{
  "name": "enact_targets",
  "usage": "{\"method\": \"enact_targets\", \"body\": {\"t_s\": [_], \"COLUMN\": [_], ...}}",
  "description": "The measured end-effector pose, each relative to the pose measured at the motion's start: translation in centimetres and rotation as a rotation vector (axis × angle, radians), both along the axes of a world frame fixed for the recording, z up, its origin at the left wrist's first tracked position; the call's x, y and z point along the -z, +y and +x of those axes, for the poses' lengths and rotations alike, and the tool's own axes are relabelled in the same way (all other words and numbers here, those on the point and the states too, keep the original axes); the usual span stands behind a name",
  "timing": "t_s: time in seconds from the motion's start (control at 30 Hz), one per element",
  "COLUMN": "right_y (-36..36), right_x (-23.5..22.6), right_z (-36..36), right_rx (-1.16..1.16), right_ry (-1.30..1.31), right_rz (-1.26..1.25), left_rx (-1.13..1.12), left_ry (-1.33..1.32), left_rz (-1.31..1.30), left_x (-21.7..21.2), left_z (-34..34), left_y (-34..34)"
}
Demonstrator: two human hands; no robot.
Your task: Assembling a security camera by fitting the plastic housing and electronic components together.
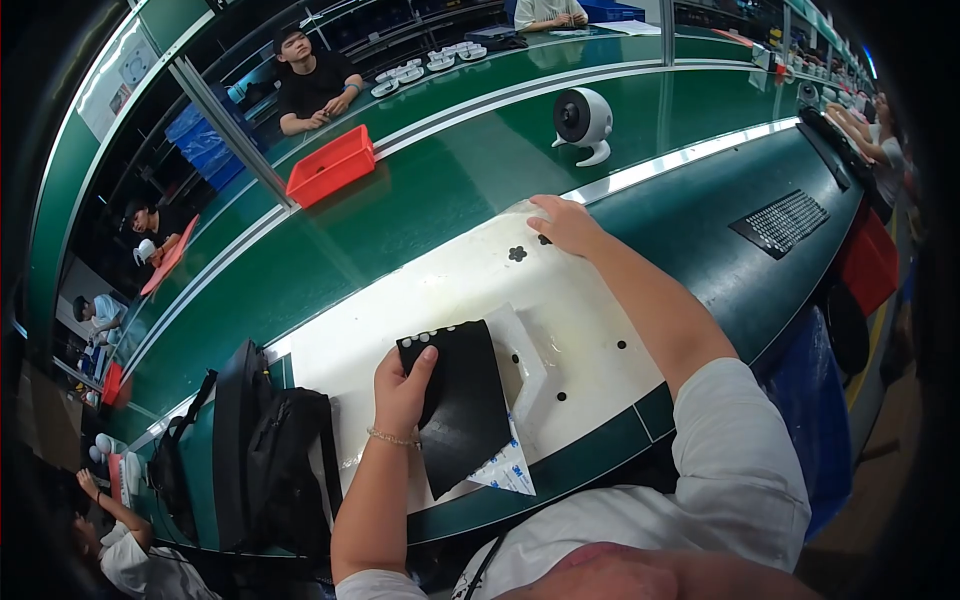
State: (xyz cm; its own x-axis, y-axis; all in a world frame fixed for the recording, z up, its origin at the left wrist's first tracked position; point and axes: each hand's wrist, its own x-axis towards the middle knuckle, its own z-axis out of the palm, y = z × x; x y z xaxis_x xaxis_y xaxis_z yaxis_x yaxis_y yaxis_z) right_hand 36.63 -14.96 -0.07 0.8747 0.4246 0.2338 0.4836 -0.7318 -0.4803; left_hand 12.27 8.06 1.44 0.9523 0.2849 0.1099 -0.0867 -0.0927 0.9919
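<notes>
My left hand (400, 392) grips a black sheet (462, 410) with its thumb on top. White dots line the sheet's far edge, and a white-and-blue backing liner (508, 466) shows at the near corner. Beneath it lies a large white panel (390, 295), with a pale angled piece (527, 355) on it beside the sheet. Small round black spots (621, 345) and a black flower-shaped mark (517, 254) dot the panel. My right hand (566, 226) holds the panel's far corner, its fingers bent over the edge; another black mark shows by the fingers, and the fingertips' underside is hidden.
A white rounded device with a black front (580, 125) stands beyond the panel. A red bin (332, 166) sits on the far green bench. Black bags (285, 455) lie left; a keyboard (782, 224) lies right. Other people sit across the bench and to both sides.
</notes>
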Motion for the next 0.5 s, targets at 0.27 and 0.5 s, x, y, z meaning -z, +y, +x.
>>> {"method": "enact_targets", "body": {"t_s": [0.27, 0.5], "right_y": [-0.27, -0.2], "right_x": [0.35, 0.49], "right_z": [0.55, 0.49], "right_rx": [-0.02, -0.018], "right_ry": [-0.025, -0.023], "right_rz": [0.01, -0.001], "left_rx": [-0.007, 0.004], "left_ry": [-0.005, -0.002], "left_rz": [0.014, 0.014], "left_x": [-0.1, -0.2], "left_z": [0.16, -0.07], "left_y": [-0.01, -0.09]}}
